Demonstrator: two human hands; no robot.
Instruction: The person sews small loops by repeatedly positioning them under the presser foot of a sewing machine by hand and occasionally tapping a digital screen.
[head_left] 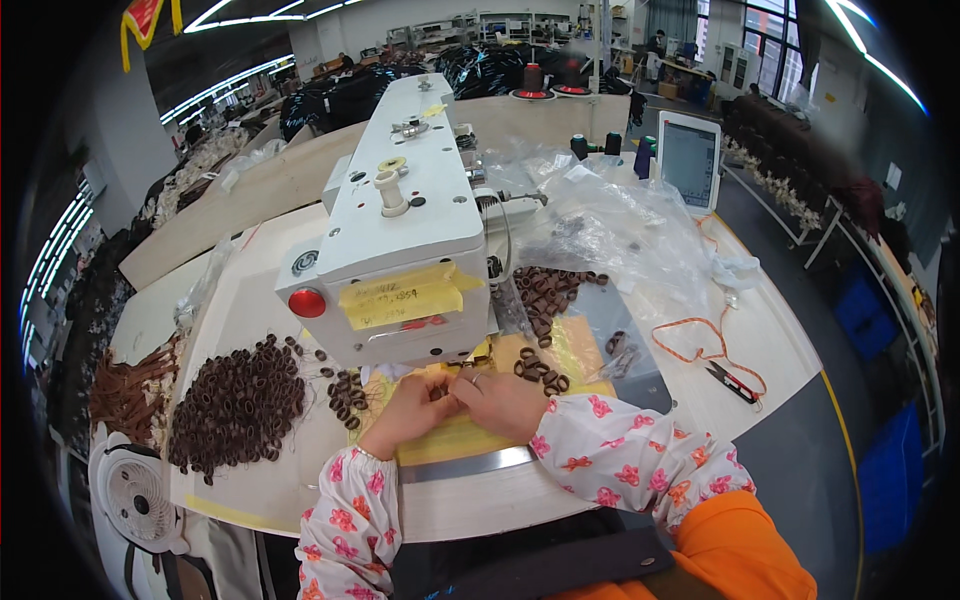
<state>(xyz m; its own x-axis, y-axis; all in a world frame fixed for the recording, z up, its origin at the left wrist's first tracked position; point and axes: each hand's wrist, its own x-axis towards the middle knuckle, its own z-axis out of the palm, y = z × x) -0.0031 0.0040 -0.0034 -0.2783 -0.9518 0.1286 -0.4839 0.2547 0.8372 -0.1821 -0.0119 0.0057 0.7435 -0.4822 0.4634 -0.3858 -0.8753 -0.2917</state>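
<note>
My left hand [408,410] and my right hand [498,402] meet at the front of a white sewing machine [405,240], just under its head. The fingertips of both hands are pinched together. A dark brown bit shows between them, but the fingers hide most of it. Small brown fabric loops [541,372] lie right beside my right hand, and a few more loops [348,398] sit left of my left hand. Yellow sheeting [470,440] covers the work surface under both hands.
A large heap of brown loops [240,405] spreads at the left; another pile [545,300] lies right of the machine. Clear plastic bags [610,230] fill the back right. Black-and-red thread snips [733,383] hang on an orange cord [690,322]. A white fan [140,497] stands at the left.
</note>
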